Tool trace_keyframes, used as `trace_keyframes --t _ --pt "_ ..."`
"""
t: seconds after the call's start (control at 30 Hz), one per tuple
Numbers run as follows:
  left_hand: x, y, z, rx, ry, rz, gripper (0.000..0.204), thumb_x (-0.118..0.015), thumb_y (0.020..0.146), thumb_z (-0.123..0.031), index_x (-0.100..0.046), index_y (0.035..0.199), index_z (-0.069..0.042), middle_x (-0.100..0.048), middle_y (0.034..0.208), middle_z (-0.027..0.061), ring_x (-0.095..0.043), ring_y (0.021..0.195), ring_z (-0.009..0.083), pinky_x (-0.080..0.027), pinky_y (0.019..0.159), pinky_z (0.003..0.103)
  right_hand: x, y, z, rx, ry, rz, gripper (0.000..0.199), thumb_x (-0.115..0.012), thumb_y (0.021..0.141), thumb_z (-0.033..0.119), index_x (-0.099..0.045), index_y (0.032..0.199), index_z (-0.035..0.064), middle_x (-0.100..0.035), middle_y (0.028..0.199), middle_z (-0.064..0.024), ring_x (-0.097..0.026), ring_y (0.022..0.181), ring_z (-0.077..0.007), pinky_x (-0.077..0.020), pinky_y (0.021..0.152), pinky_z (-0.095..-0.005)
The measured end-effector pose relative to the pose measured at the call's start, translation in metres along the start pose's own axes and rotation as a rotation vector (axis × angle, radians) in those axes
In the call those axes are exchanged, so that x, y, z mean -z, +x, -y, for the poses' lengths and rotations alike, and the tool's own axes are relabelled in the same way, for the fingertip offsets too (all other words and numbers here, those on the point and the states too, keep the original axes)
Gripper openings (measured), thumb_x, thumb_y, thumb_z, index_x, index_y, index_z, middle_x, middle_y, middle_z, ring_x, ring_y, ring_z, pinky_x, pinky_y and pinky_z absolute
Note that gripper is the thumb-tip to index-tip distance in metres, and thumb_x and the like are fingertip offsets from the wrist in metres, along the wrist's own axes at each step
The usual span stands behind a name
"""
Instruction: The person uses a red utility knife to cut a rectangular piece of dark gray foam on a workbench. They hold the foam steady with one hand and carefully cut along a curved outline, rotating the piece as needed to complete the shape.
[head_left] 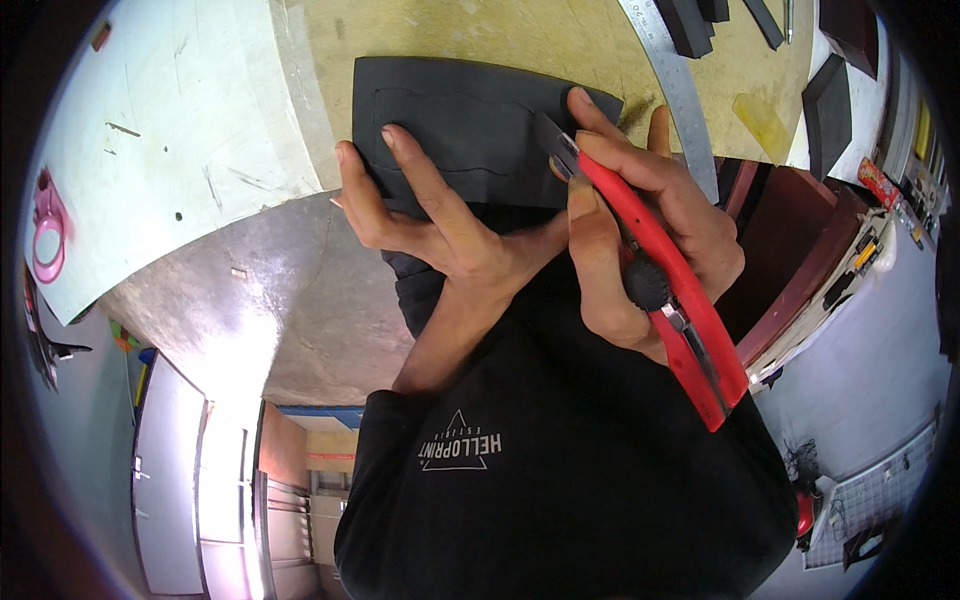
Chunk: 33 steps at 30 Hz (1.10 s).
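A black flat sheet, foam-like, lies near the table's front edge with a thin rounded outline marked or cut in its surface. On its near left part rest the spread fingers of my left hand; the thumb is mostly hidden behind my right hand. My right hand is closed around a red utility knife with a black wheel on its side. Its dark blade touches or hovers just over the sheet's right part, by the end of the outline; I cannot tell which. The fingertips of my right hand reach the sheet's right end.
A steel ruler lies right of the sheet, with black foam blocks beyond it. A yellow translucent piece and another black block are farther right. Pink-handled scissors or a tape ring sits at the far left.
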<state>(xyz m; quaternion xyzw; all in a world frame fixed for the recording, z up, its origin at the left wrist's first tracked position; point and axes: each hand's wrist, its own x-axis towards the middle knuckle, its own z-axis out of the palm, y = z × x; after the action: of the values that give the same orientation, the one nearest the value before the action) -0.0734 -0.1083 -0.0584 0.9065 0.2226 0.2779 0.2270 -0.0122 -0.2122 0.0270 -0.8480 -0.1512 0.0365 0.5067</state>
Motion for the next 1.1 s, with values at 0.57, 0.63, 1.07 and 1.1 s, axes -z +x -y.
trace_keyframes --t 0.57,0.63,1.07,1.1 --pt "0.037 0.059 0.034 -0.216 -0.170 0.483 0.131 -0.094 0.052 -0.062 -0.041 0.159 -0.009 -0.028 0.161 0.0292 -0.032 0.148 0.0498 -0.015 0.119 0.073 0.030 0.039 -0.038 0.258 0.137 0.101 0.023 -0.074 0.090 0.000 -0.071 0.111 -0.0086 -0.077 0.102 -0.0236 -0.076 0.107 -0.0345 -0.0510 0.107 -0.0548" --pt "0.039 0.065 0.041 -0.250 -0.189 0.519 0.130 -0.094 0.051 -0.062 -0.042 0.158 -0.010 -0.030 0.162 0.0288 -0.034 0.149 0.0495 -0.013 0.120 0.074 0.022 0.047 -0.039 0.294 0.125 0.145 0.024 -0.075 0.088 0.000 -0.072 0.112 -0.0068 -0.078 0.104 -0.0211 -0.076 0.105 -0.0318 -0.0541 0.105 -0.0518" --pt "0.043 0.073 0.045 -0.254 -0.238 0.577 0.120 -0.093 0.055 -0.052 -0.046 0.156 -0.008 -0.031 0.164 0.0267 -0.032 0.150 0.0507 -0.022 0.116 0.074 0.006 0.078 -0.037 0.430 0.016 0.259 0.034 -0.079 0.082 -0.001 -0.074 0.115 -0.0001 -0.079 0.104 -0.0142 -0.078 0.095 -0.0263 -0.0559 0.103 -0.0456" --pt "0.043 0.073 0.044 -0.251 -0.242 0.575 0.120 -0.093 0.054 -0.051 -0.046 0.156 -0.008 -0.032 0.164 0.0269 -0.032 0.150 0.0508 -0.023 0.115 0.075 0.008 0.080 -0.036 0.420 0.002 0.276 0.034 -0.080 0.082 -0.001 -0.075 0.116 0.0005 -0.079 0.104 -0.0136 -0.078 0.094 -0.0256 -0.0558 0.103 -0.0449"
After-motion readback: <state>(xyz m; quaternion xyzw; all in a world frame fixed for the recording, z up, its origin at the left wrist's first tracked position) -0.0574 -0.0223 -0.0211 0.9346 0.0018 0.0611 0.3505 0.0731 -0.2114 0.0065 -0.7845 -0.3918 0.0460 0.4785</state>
